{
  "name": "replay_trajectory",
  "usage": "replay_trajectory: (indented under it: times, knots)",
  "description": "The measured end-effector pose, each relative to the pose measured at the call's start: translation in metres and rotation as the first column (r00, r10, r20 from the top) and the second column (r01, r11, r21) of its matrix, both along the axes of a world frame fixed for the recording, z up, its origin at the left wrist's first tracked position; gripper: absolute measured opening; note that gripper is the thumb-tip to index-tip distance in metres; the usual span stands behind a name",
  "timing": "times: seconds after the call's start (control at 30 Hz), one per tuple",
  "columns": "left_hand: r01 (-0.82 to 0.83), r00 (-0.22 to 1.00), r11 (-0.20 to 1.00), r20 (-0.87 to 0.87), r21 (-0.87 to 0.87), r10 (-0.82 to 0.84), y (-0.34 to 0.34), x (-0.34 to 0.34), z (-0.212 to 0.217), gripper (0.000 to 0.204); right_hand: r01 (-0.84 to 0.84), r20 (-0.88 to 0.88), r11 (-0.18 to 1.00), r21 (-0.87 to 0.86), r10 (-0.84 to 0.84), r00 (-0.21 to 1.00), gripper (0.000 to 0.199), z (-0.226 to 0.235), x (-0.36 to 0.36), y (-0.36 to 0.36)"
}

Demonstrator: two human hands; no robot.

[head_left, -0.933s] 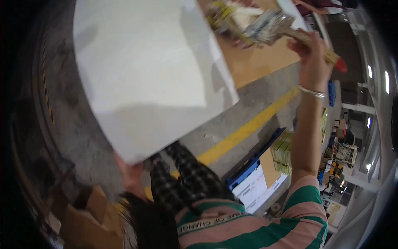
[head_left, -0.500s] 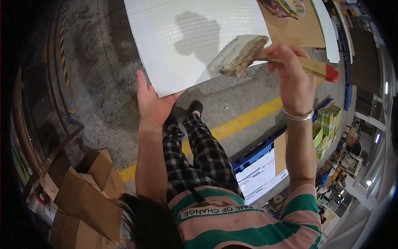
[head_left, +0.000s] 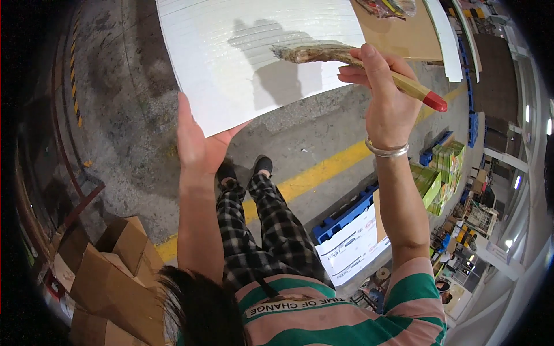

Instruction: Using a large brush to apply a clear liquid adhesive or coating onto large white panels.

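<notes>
My left hand [head_left: 197, 143] grips the near corner of a large white sheet of board [head_left: 216, 95], thumb along its left edge and fingers underneath. The sheet's surface has faint lines and a wet, glossy sheen across its middle. In my right hand [head_left: 388, 95] is a wide paintbrush [head_left: 317, 53] with a wooden, red-tipped handle, held between thumb and fingers. Its worn, pale-stained bristles are seen edge-on over the sheet's right half. Whether they touch the surface I cannot tell. A shadow of the hand and brush falls on the sheet.
Brown cardboard [head_left: 398, 37] with a plastic-wrapped bundle [head_left: 386, 8] lies at the far right. Open cardboard boxes [head_left: 118, 277] stand at lower left. A blue pallet [head_left: 344, 216] and stacked green packages [head_left: 441, 173] are to the right. A yellow line [head_left: 314, 173] crosses the concrete floor.
My right hand has moved left with the paintbrush, and the brush has turned from showing its broad face to its edge. The sheet and my left hand appear slightly further left.
</notes>
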State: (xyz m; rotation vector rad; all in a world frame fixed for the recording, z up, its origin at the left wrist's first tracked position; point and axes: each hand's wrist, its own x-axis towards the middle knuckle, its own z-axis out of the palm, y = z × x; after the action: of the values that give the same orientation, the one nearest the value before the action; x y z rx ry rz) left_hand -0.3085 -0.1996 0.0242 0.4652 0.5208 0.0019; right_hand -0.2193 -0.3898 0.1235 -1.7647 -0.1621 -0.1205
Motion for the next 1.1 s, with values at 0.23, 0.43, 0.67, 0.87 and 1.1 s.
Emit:
replay_trajectory:
  times: [0.23, 0.43, 0.67, 0.87, 1.1]
  knots:
    - [-0.01, 0.999, 0.999, -0.038, 0.03, 0.011, -0.002, 0.003, 0.003, 0.063, -0.017, -0.02, 0.994, -0.109, 0.015, 1.0, 0.017, -0.008, -0.012, 0.009]
    - [-0.011, 1.0, 1.0, -0.026, -0.027, 0.01, 0.003, 0.0, 0.001, 0.065, -0.154, -0.041, 0.937, -0.314, 0.149, 0.988, 0.011, -0.007, -0.047, -0.014]
    - [0.006, 1.0, 0.999, -0.002, -0.049, -0.006, 0.0, 0.004, -0.002, 0.063, -0.037, -0.129, 0.978, -0.206, 0.01, 0.992, 0.009, -0.005, -0.015, 0.007]
    - [-0.027, 0.998, 0.999, -0.055, -0.038, 0.025, 0.002, 0.002, 0.0, 0.062, -0.055, -0.126, 0.943, -0.329, 0.014, 0.992, 0.006, 0.01, -0.038, 0.001]
    - [-0.054, 0.997, 0.996, -0.059, -0.065, 0.05, 0.002, 0.0, 0.0, 0.059, -0.231, -0.119, 0.897, -0.376, 0.201, 0.972, 0.008, 0.002, -0.041, 0.0]
